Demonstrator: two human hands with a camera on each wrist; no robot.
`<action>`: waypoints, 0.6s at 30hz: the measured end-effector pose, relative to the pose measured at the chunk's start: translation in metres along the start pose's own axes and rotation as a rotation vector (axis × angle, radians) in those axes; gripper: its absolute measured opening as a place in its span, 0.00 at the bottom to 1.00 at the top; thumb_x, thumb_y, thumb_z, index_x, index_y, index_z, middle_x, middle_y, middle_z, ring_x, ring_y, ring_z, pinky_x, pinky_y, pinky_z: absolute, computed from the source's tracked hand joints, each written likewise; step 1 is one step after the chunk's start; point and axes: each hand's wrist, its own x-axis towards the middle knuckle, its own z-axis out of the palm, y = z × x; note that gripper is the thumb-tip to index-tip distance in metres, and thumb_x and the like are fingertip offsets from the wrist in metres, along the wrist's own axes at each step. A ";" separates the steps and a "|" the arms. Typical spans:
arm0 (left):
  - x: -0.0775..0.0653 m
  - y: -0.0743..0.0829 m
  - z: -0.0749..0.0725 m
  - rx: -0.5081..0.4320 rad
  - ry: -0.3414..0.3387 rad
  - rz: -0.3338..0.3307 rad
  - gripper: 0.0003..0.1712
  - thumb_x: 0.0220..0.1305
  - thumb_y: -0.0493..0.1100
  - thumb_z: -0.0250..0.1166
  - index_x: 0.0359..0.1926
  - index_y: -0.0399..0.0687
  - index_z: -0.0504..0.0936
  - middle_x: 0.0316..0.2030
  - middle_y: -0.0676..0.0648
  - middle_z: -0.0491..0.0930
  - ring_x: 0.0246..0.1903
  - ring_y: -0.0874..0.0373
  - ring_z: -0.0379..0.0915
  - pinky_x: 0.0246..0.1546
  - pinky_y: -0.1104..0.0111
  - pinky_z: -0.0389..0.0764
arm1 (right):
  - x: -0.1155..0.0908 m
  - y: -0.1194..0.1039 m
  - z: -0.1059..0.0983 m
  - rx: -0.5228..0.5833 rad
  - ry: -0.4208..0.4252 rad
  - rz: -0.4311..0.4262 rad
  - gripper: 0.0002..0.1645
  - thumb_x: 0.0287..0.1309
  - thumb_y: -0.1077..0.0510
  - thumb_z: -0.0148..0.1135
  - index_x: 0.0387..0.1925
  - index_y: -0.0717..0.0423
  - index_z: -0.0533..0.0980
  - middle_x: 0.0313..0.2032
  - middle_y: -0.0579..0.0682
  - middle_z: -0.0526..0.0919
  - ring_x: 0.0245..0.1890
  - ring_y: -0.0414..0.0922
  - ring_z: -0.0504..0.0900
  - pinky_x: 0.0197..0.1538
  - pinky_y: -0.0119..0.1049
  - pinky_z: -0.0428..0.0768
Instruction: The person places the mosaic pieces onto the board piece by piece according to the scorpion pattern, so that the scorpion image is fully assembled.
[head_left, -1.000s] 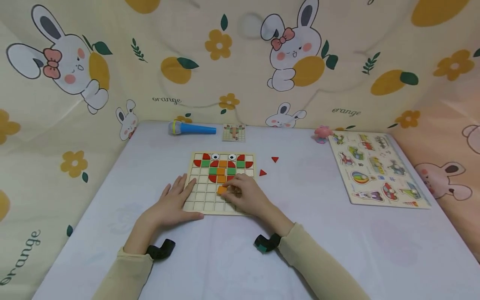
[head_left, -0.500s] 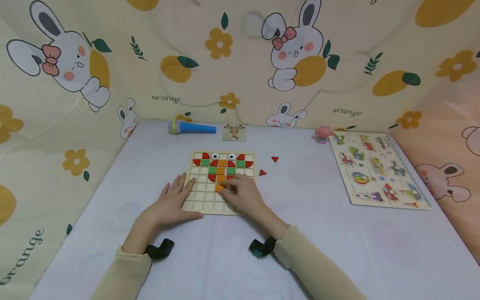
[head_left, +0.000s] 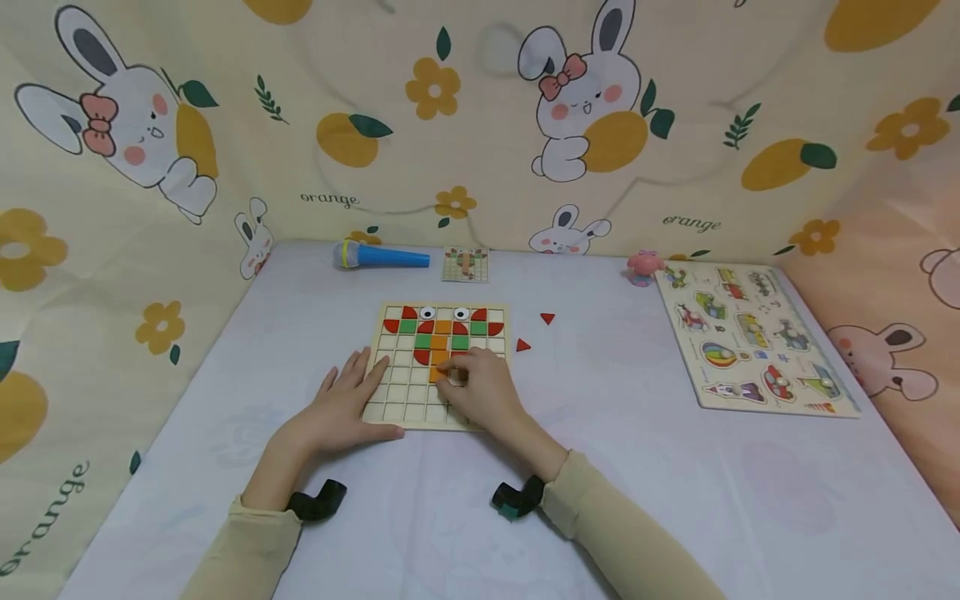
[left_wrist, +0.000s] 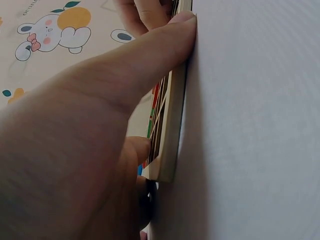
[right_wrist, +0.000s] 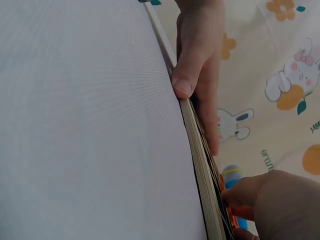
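A wooden grid board (head_left: 395,392) lies flat on the table, its upper cells filled with red, green and orange tiles and two eye tiles. My left hand (head_left: 333,412) rests with spread fingers along the board's left side, the thumb at the front edge, as the left wrist view also shows its thumb (left_wrist: 165,45) against the rim. My right hand (head_left: 483,387) is over the board's middle, thumb and index finger pinching an orange square tile (head_left: 434,375) at the bottom of the orange column. The right hand hides the board's lower right cells.
Two red triangle tiles, one nearer (head_left: 523,345) and one farther (head_left: 547,318), lie right of the board. Behind it are a small pattern card (head_left: 466,264) and a blue toy microphone (head_left: 386,255). A pink toy (head_left: 645,267) stands beside a picture puzzle board (head_left: 757,342) at right.
My right hand has shifted slightly left with the orange tile, which now sits in line under the orange column. The left hand has stayed on the board.
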 end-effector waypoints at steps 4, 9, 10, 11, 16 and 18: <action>0.001 0.002 0.001 0.009 -0.005 -0.003 0.70 0.57 0.73 0.72 0.85 0.41 0.49 0.84 0.30 0.37 0.83 0.32 0.29 0.79 0.34 0.35 | 0.001 0.004 -0.010 0.063 -0.007 -0.025 0.16 0.65 0.53 0.73 0.50 0.55 0.88 0.30 0.45 0.80 0.32 0.42 0.74 0.36 0.33 0.72; 0.000 0.002 0.004 0.009 0.007 0.002 0.70 0.57 0.72 0.73 0.85 0.41 0.50 0.84 0.29 0.38 0.83 0.31 0.30 0.79 0.34 0.36 | 0.011 0.025 -0.047 0.120 0.066 -0.021 0.13 0.68 0.56 0.72 0.49 0.60 0.86 0.33 0.50 0.81 0.34 0.47 0.76 0.38 0.38 0.75; 0.001 0.003 0.004 0.008 0.009 0.003 0.70 0.57 0.72 0.73 0.85 0.41 0.50 0.84 0.30 0.38 0.83 0.31 0.30 0.79 0.34 0.36 | 0.014 0.032 -0.058 0.114 0.084 0.004 0.13 0.68 0.57 0.71 0.48 0.60 0.86 0.34 0.52 0.81 0.35 0.49 0.76 0.40 0.39 0.75; 0.001 0.003 0.004 0.003 0.008 0.002 0.70 0.57 0.72 0.73 0.85 0.41 0.49 0.84 0.30 0.37 0.83 0.31 0.30 0.79 0.34 0.36 | 0.016 0.042 -0.067 0.094 0.110 0.029 0.12 0.68 0.57 0.71 0.48 0.60 0.86 0.34 0.53 0.82 0.36 0.50 0.77 0.40 0.40 0.75; 0.001 0.002 0.003 -0.008 -0.002 -0.002 0.70 0.57 0.73 0.73 0.85 0.42 0.48 0.84 0.31 0.36 0.83 0.33 0.29 0.80 0.35 0.35 | 0.015 0.095 -0.097 0.062 0.208 0.204 0.17 0.67 0.57 0.71 0.53 0.61 0.85 0.39 0.58 0.82 0.40 0.53 0.77 0.43 0.41 0.73; 0.002 -0.001 0.003 -0.006 -0.004 -0.005 0.71 0.57 0.73 0.73 0.86 0.42 0.48 0.84 0.32 0.35 0.84 0.33 0.28 0.80 0.36 0.34 | 0.013 0.109 -0.100 0.068 0.220 0.256 0.21 0.67 0.56 0.71 0.57 0.62 0.83 0.40 0.59 0.80 0.40 0.53 0.76 0.43 0.42 0.72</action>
